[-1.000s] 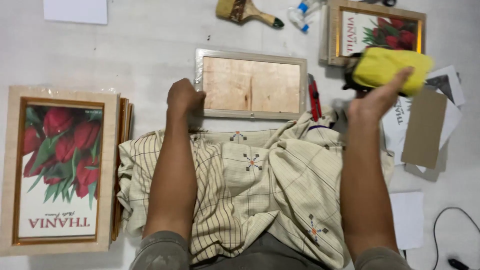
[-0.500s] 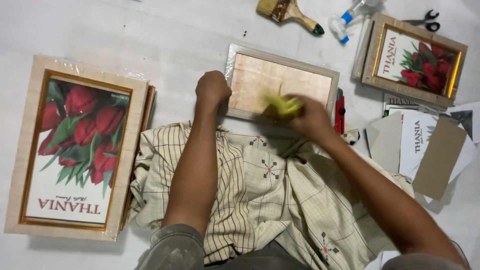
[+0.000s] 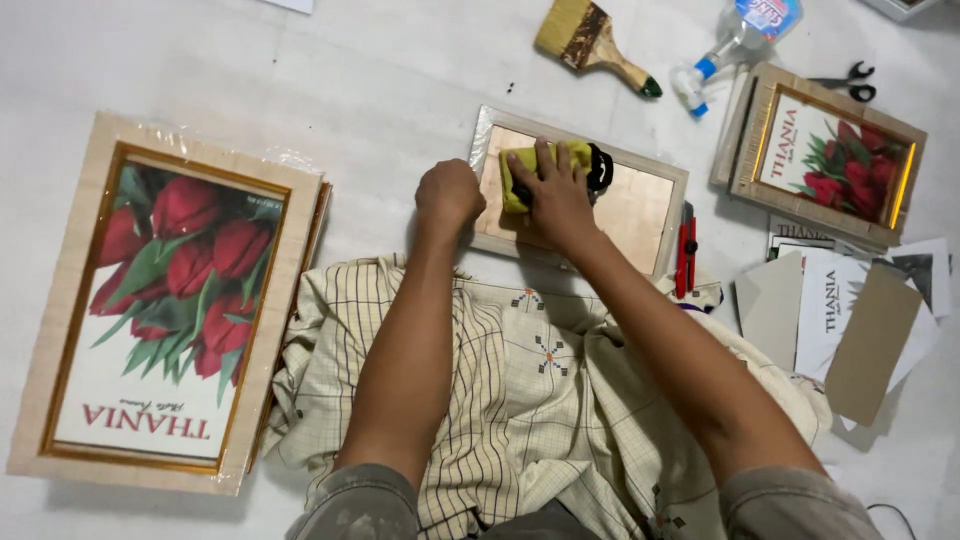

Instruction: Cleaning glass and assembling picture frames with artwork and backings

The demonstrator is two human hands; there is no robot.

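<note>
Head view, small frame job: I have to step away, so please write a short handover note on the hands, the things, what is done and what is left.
Left hand: closed fist pressing the left edge of the small pale wooden picture frame, which lies on the white floor.
Right hand: flat on a folded yellow cloth, pressing it onto the frame's glass, left half.
Nearby: red utility knife right of the frame, clear spray bottle and wooden paintbrush beyond it.
Done: cloth is on the glass.
Left: probably the right half of the glass; it shows no cloth contact.
</note>
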